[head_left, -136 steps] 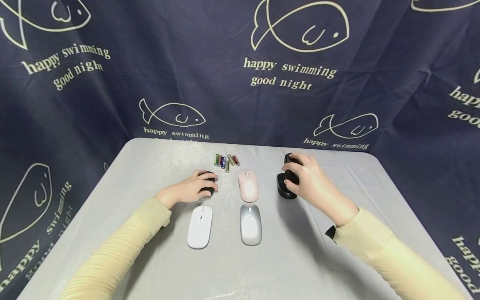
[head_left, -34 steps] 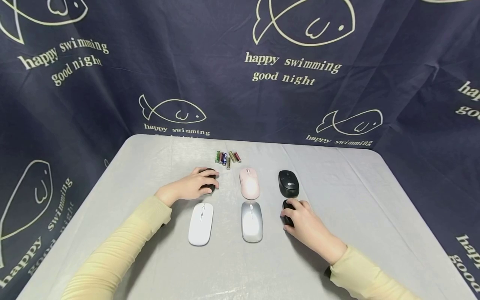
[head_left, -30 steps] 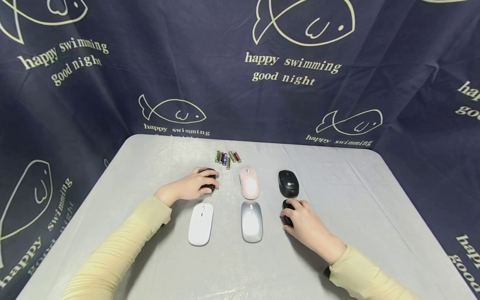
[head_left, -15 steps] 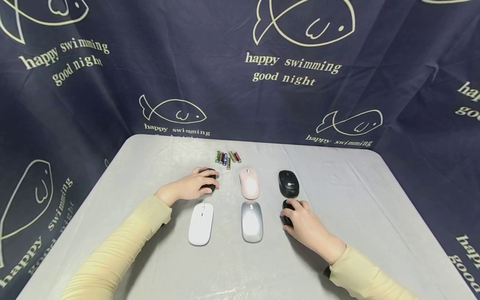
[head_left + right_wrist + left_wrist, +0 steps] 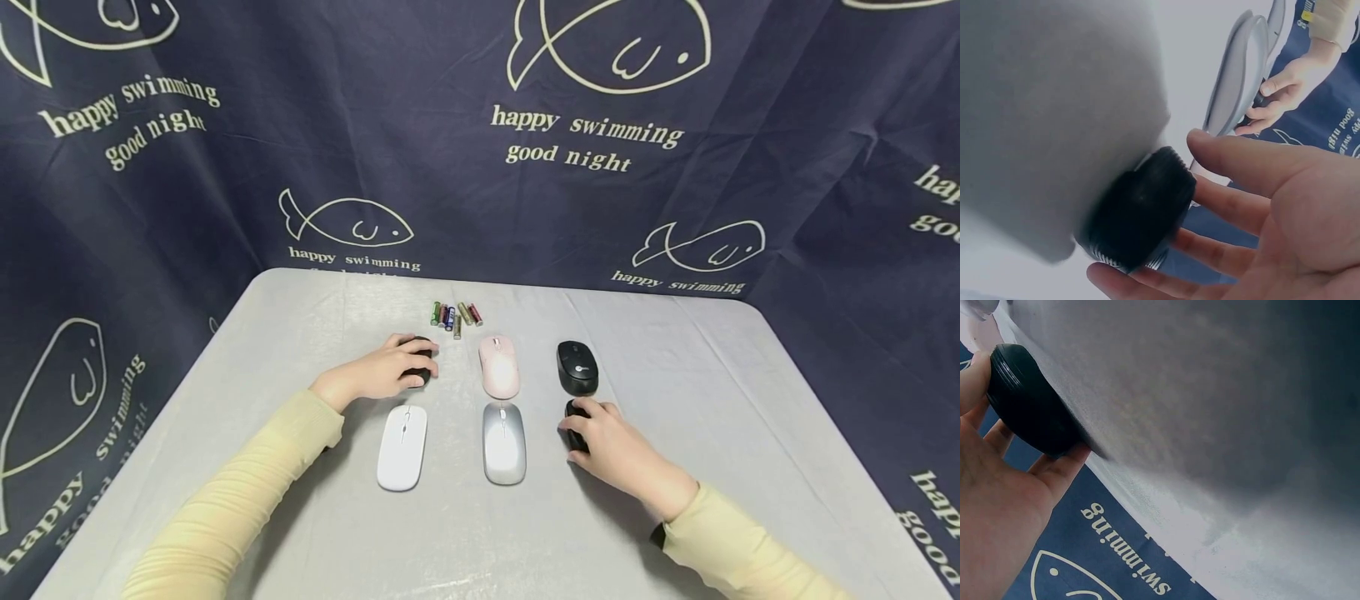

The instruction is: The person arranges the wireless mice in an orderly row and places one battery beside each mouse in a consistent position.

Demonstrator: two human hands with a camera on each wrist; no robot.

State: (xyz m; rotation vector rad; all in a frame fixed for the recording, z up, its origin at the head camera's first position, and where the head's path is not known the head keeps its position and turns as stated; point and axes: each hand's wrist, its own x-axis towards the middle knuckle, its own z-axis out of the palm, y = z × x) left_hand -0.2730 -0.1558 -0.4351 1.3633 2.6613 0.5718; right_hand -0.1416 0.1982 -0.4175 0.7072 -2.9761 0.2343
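Observation:
My left hand grips a small black mouse on the left of the table, thumb on one side and fingers over the other. At the front right, my right hand lies over another black mouse with ridged edges. In the right wrist view its thumb stands off the mouse, and the spread fingers reach behind and below it. Just beyond that hand sits a third black mouse with a small pale logo. Each hand hides part of its mouse in the head view.
Between the hands stand a pink mouse and a silver mouse. A white mouse lies in front of the left hand. Several small batteries cluster near the far edge of the grey table, with a navy printed curtain behind.
Earlier the right hand held its black mouse above the logo mouse; it then brought it to the front right. Just now that hand has loosened and shifted slightly. The left hand has stayed put.

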